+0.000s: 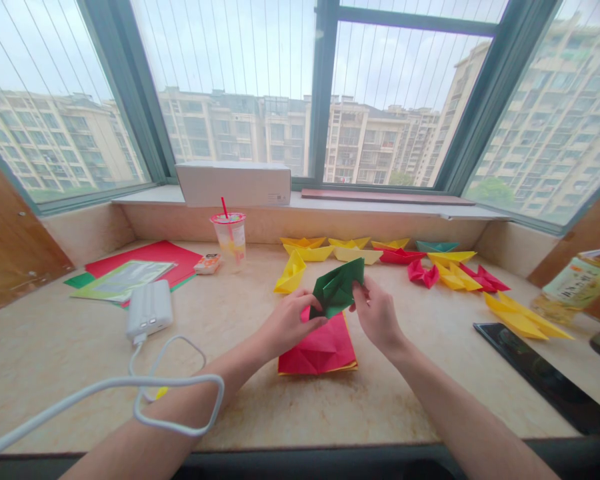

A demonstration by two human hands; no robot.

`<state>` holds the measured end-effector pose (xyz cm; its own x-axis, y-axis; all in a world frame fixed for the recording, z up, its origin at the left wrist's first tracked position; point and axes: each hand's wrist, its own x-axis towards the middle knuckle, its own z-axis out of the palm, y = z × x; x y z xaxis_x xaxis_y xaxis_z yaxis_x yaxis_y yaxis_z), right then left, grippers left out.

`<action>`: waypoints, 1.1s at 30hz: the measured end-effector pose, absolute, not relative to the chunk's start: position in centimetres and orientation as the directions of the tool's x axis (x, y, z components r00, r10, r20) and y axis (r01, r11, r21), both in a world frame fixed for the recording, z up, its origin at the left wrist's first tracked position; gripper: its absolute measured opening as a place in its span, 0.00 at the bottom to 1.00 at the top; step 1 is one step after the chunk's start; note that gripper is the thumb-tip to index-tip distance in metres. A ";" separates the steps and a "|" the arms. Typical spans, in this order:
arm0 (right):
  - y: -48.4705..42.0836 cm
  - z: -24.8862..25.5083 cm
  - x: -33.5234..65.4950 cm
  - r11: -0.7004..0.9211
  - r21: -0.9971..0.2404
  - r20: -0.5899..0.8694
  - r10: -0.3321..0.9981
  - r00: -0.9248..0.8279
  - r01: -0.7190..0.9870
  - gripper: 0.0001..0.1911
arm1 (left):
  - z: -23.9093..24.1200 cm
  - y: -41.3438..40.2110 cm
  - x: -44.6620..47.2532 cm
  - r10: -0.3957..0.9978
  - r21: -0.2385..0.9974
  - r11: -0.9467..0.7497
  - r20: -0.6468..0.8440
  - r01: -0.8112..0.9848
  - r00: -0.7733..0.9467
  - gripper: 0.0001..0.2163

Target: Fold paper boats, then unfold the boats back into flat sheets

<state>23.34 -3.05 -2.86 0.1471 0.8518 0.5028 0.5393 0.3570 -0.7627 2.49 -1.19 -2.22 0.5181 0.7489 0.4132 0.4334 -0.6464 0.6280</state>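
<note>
A partly folded green paper (337, 287) is held up between both hands, over the middle of the counter. My left hand (297, 320) pinches its lower left corner between thumb and fingers. At its right edge, my right hand (375, 310) grips the paper with thumb and fingertips. Right below lies a stack of creased square paper (317, 347), red on top with yellow edges showing underneath. A yellow folded paper boat (291, 272) stands just beyond my left hand.
Several folded paper boats (400, 255) line the back right. A lidded cup (230, 237), a white power bank (150, 310) with a looping cable and red paper sheets (155, 257) occupy the left. At right are a black phone (540, 370) and a bottle (580, 280).
</note>
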 end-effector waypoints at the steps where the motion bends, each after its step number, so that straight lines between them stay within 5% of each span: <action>1: -3.1 -2.9 23.3 0.359 -0.765 0.502 0.853 0.146 0.534 0.17 | -2.2 -1.1 2.5 0.755 0.630 -0.641 0.412 0.438 0.510 0.07; 12: -3.0 -2.7 23.2 0.352 -0.788 0.487 0.858 0.161 0.505 0.18 | -2.3 -1.0 2.5 0.750 0.608 -0.651 0.420 0.454 0.512 0.07; 22: -3.0 -2.7 23.3 0.315 -0.794 0.475 0.855 0.208 0.520 0.22 | -2.4 -1.1 2.4 0.661 0.460 -0.750 0.534 0.475 0.527 0.09; 33: -2.9 -2.8 23.7 0.236 -0.753 0.466 0.850 0.245 0.614 0.17 | -2.1 -1.3 2.5 0.635 0.402 -0.764 0.601 0.504 0.485 0.09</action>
<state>23.69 -2.85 -2.82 0.2448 0.8501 0.4663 0.6140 0.2362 -0.7531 2.45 -1.30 -2.13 0.4845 0.6355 0.6012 0.5043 -0.7644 0.4016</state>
